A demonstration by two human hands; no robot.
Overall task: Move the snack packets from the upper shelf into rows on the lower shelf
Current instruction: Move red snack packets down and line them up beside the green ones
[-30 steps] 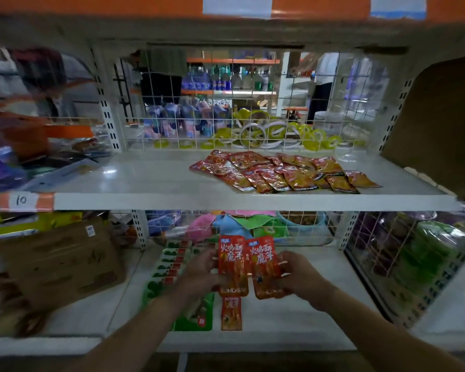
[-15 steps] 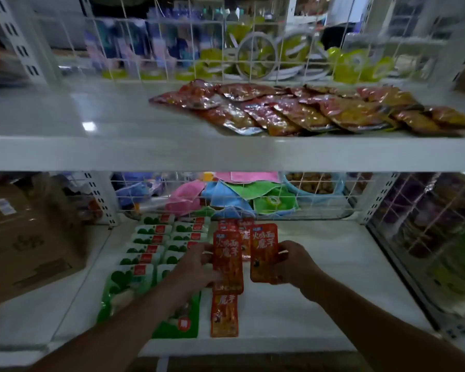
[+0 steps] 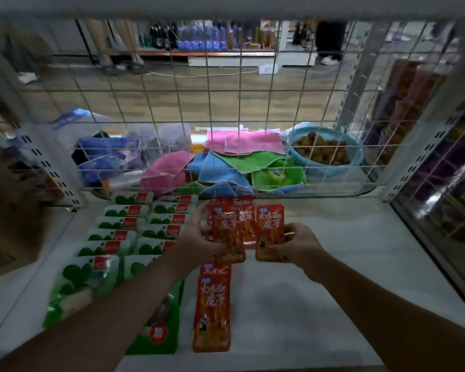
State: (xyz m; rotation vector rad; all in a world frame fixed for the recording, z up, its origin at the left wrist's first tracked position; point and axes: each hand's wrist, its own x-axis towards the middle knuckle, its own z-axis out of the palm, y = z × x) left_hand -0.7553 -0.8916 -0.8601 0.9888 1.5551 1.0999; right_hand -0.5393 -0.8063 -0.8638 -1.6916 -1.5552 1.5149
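Red foil up front, and plenty is tucked out of sight: the upper shelf is cut to a pale strip along the top edge, so nothing on it shows. The left hand [image 3: 199,234] has its grip closed round a small stack of red packets [image 3: 226,232]; how many are in it is hard to tell, since they overlap. The right hand [image 3: 297,244] pinches a single red packet [image 3: 269,232] by its lower right edge, just beside the stack. Both hover over the lower shelf [image 3: 333,304]. The packets are glossy red-orange with white lettering, upright. Below the left hand, more red packets lie flat in a row [image 3: 212,315], the nearer ones partly covered. Left of that, green packets [image 3: 124,224] sit in two rows. Behind, a wire grid [image 3: 226,103] fences off coloured cloths [image 3: 239,157] and a blue basket [image 3: 325,154].
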